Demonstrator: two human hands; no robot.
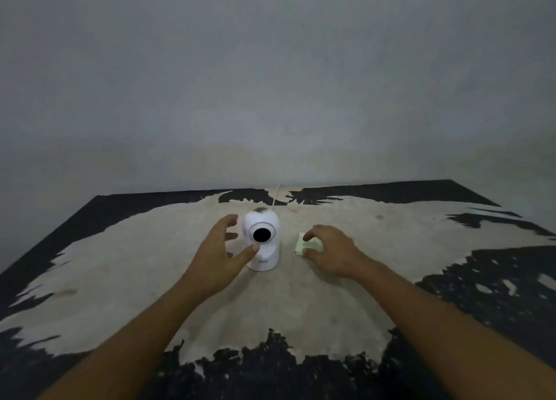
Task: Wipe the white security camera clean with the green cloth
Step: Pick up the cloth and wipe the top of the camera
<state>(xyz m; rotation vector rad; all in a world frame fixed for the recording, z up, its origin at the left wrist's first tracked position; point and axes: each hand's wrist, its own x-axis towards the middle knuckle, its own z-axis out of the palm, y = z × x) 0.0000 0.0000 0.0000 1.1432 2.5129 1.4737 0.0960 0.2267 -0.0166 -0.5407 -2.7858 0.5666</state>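
Observation:
A white security camera (pixel 264 250) stands upright in the middle of the table, its round black lens facing me and a dark smudge on its top. My left hand (pixel 221 255) is spread open around its left side, the thumb tip touching the body just below the lens. A small folded pale green cloth (pixel 305 244) lies flat on the table to the right of the camera. My right hand (pixel 329 250) rests over the cloth, thumb and fingers curled onto its edges.
The table (pixel 150 264) is black with a large worn beige patch across its middle. A thin white cable (pixel 276 196) runs from behind the camera to the far edge. A bare grey wall (pixel 270 84) rises right behind the table.

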